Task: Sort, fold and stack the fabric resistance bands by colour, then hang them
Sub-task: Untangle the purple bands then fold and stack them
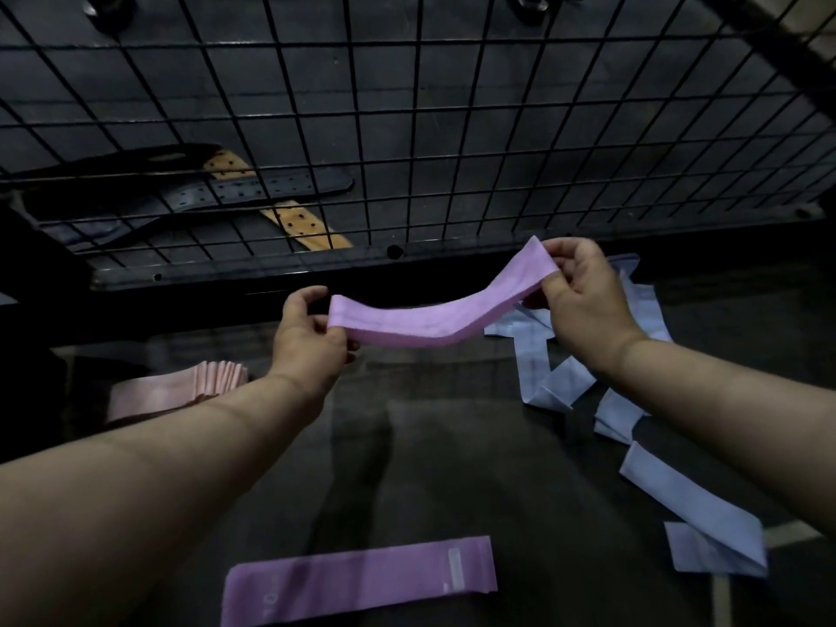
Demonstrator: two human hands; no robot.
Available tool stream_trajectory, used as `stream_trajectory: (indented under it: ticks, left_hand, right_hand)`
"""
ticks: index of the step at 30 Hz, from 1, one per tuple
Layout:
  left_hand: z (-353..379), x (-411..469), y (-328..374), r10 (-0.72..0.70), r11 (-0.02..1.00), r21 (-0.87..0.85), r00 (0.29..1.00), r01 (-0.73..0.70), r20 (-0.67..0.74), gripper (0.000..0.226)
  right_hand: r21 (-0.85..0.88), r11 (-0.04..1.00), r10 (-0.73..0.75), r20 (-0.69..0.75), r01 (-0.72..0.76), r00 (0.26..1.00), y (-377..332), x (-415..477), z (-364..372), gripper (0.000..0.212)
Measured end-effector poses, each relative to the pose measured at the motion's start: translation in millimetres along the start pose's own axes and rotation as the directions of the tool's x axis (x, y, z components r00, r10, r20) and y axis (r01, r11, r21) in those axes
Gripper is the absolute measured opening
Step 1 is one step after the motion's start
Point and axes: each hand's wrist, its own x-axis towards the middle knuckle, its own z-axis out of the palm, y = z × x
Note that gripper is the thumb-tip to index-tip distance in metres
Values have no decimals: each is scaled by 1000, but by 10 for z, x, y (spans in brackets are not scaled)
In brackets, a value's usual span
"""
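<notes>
Holding one purple band in the air, stretched sideways between left grip and right grip, clear of the worktop. Pinched at its left end by left grip, fingers curled round the end. Pinched at its right end by right grip, thumb and fingertips closed on the upper edge, that end raised higher than the left. Sagging slightly in the middle, lying doubled, two layers showing along the lower edge. Near the bottom of view: second purple band, flat on the worktop, pale label strip near its right end, well apart from both grips. Left of the left forearm: pink stack, folded bands fanned at the far end. On the right: loose blue bands, unfolded, overlapping and scattered, partly hidden under the right forearm. Behind all of it: black wire grid, with dark belt and tan belt lying behind it, both punched with holes. Worktop dark, possibly cloth-covered, too dim to tell
</notes>
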Motion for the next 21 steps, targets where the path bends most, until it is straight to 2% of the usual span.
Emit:
stream_trajectory:
  ticks: [6, 13, 17, 21]
  left_hand:
    - [-30, -7, -14, -48, 999, -18, 997, 49, 61, 46]
    - [-99, 22, 42, -96, 986, -120, 986, 112, 135, 55]
    - [-112, 10, 115, -93, 982, -151, 986, 114, 140, 57]
    - [-73, -44, 223, -87, 984, -137, 975, 116, 206, 55]
  right_hand:
    - [155, 988, -19, 36, 13, 999, -140, -55, 104, 20]
    - [70, 990, -132, 137, 123, 982, -120, -63, 66, 34]
    - [-93, 993, -58, 153, 72, 987, -38, -66, 11, 35]
    - [-172, 983, 105, 203, -70, 973, 53, -106, 51, 33]
